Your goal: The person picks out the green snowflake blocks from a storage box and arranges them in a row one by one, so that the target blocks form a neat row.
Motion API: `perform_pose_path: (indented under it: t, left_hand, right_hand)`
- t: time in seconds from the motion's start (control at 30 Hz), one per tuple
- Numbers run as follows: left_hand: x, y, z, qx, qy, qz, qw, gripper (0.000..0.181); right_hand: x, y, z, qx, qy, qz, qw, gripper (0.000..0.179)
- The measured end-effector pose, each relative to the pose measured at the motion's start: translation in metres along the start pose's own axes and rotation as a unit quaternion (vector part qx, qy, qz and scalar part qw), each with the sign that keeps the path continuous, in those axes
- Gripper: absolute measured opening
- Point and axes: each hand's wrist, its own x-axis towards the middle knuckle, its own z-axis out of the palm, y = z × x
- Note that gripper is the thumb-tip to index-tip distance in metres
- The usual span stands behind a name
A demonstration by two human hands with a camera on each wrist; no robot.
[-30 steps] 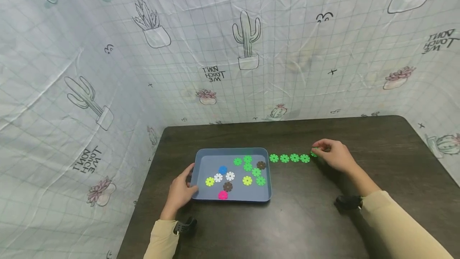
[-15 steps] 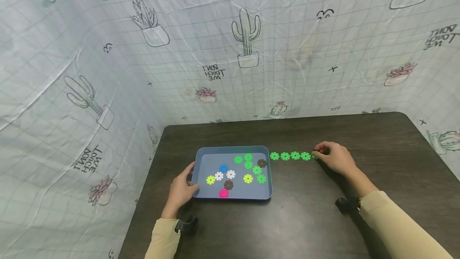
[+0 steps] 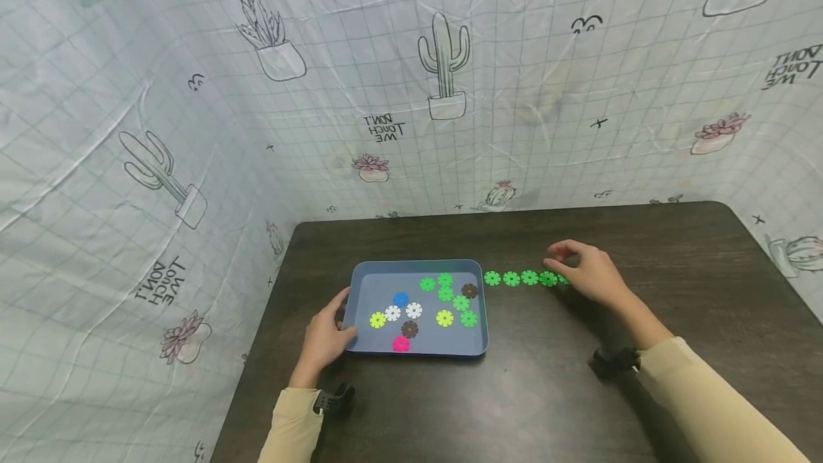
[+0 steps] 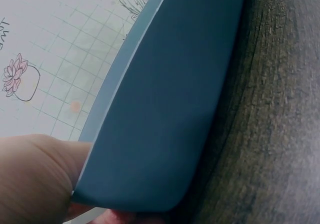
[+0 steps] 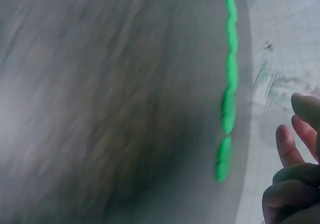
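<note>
Gripping the tray (image 3: 360, 284) with my left hand (image 3: 326, 340), I am hovering my released right hand (image 3: 588, 274) over the green row (image 3: 519, 278), risking knocking it crooked.

2 long beige sleeves (image 3: 701, 399) cover both arms down to the wrists. 1 small black wrist-mounted device (image 3: 615, 361) sits at each cuff. Both hands bare, no rings visible.

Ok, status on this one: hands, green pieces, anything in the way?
Left hand holds tray edge. Right hand empty, above green row end. Nothing in the way.
</note>
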Motion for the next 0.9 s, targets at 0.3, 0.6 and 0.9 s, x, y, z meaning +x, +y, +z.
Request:
perform_pose_path:
  t: [0.3, 0.6, 0.9]
  left_hand:
    - [0.001, -0.001, 0.0, -0.004, -0.002, -0.002, 1.0, 0.081]
    - [0.003, -0.001, 0.0, 0.0, 0.002, -0.002, 1.0, 0.082]
    - [0.003, -0.003, 0.001, 0.012, 0.0, 0.0, 0.9999, 0.081]
  right_hand:
    - [0.014, -0.036, 0.02, 0.031, -0.064, -0.038, 0.9968, 0.037]
    - [0.028, -0.08, 0.045, 0.076, -0.115, -0.049, 0.9893, 0.037]
    - [0.042, -0.127, 0.069, 0.086, -0.165, -0.036, 0.9818, 0.04]
